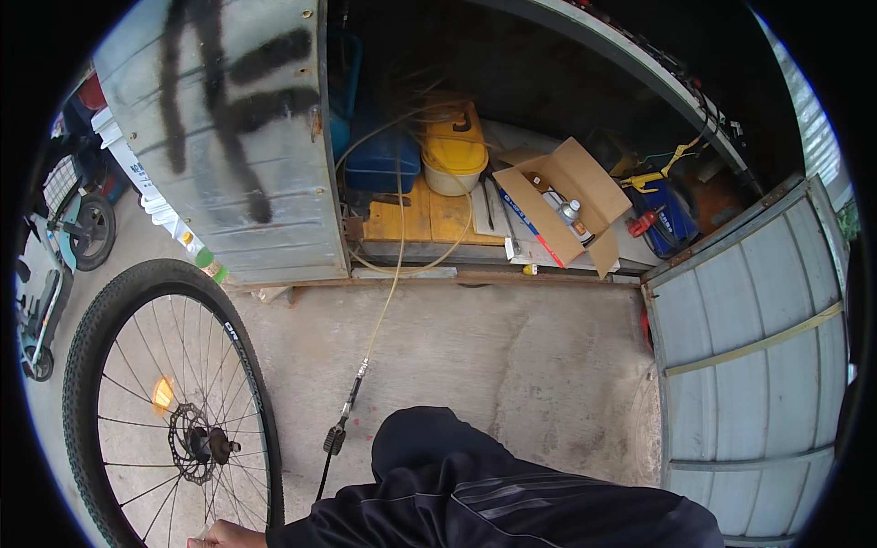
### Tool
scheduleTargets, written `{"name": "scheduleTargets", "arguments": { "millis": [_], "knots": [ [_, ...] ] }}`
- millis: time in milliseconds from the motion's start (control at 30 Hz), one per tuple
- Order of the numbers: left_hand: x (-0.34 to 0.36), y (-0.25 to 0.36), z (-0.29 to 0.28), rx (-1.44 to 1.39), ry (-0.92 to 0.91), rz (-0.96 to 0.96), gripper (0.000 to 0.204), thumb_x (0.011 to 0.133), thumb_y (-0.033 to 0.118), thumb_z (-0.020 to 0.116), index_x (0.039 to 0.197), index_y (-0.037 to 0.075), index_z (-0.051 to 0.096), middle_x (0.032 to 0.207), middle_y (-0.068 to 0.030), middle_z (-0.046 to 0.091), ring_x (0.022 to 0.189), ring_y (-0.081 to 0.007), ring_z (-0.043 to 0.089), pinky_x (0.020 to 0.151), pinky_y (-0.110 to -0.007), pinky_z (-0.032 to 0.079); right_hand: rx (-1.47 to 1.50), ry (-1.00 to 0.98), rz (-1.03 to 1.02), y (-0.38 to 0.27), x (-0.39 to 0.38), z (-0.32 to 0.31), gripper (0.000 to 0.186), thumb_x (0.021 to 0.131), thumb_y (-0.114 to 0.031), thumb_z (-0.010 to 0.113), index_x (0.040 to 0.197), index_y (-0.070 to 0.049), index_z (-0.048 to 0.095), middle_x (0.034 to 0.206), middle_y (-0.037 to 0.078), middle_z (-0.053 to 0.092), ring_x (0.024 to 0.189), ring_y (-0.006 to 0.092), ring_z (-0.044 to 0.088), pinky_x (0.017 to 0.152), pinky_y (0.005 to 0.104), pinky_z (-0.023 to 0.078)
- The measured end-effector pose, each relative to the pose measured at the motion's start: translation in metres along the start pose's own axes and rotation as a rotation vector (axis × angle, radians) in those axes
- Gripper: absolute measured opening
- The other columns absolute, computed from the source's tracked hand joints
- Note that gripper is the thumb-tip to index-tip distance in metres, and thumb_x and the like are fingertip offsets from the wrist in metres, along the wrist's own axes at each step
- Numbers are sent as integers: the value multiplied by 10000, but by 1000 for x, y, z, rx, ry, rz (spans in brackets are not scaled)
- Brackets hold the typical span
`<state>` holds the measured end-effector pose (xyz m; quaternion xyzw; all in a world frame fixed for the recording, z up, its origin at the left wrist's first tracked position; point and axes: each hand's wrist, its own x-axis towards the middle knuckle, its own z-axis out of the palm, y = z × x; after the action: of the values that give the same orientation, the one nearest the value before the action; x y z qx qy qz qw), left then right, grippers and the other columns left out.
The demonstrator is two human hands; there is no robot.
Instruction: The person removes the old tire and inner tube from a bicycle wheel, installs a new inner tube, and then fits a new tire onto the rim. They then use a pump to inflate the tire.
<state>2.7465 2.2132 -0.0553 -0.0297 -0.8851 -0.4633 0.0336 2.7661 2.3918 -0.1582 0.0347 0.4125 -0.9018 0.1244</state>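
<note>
A bicycle wheel (265, 402) with a knobbly black tyre, thin spokes, a disc brake rotor and an orange reflector stands at the left. My right hand (228, 535), its dark sleeve crossing from the right, is at the wheel's lower spokes. Its fingers look curled; the lower edge cuts them off, and what they hold cannot be made out. Close by, an air-line fitting (336, 438) ends a pale yellow hose (385, 310). A thin black hose (323, 479) runs from it down behind my sleeve. My left hand is out of the picture.
Ahead, an open metal cabinet holds a yellow-lidded bucket (454, 151), a blue container (382, 164), an open cardboard box (539, 219) with bottles, and a blue case (671, 215). A metal door (749, 365) stands at right. Scooters (68, 242) stand far left.
</note>
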Motion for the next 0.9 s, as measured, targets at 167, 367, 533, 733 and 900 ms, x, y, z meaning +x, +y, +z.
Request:
{"name": "scheduleTargets", "arguments": {
  "millis": [167, 367, 533, 733, 900],
  "knots": [
    [-4, 10, 9, 92, 50, -20, 298, 932, 97, 760, 1176, -28, 642, 1003, -70, 691, 874, -141, 628, 837, -293, 508, -78, 25, -29, -16, -18, -4, 671, 1099, -600, 515, 794, -23, 670, 561, -23, 490, 459, 67, 468, 445, 268, 371],
    [-18, 26, 9, -18, 68, 30, 341, 810, 9, 788, 1126, -28, 663, 922, -40, 709, 828, -116, 633, 799, -292, 532, 146, -75, 214, -45, -26, 1, 490, 1122, -475, 555, 1002, -15, 670, 712, -30, 479, 504, 41, 419, 448, 209, 322],
    [-14, 38, 9, -21, 43, 8, 274, 800, 41, 806, 1036, -2, 673, 867, -28, 697, 775, -95, 619, 714, -284, 517, 36, -56, 292, -48, -14, 13, 487, 1111, -470, 581, 985, -7, 661, 706, -25, 476, 514, 55, 422, 462, 227, 329],
    [-22, 17, 1, -33, 47, 102, 337, 793, 79, 798, 1094, -11, 677, 828, -145, 705, 736, -212, 698, 694, -349, 542, -9, -55, 327, -34, -8, 7, 442, 1119, -447, 571, 986, -34, 656, 722, -17, 510, 496, 64, 411, 449, 236, 311],
    [-20, 7, 3, -57, 86, 186, 446, 753, 119, 846, 1134, 17, 637, 892, -205, 738, 811, -394, 741, 706, -424, 572, -72, -41, 310, -33, -2, 8, 394, 1131, -466, 530, 1013, -98, 608, 754, -12, 499, 499, 70, 386, 440, 239, 293]
  ]
}}
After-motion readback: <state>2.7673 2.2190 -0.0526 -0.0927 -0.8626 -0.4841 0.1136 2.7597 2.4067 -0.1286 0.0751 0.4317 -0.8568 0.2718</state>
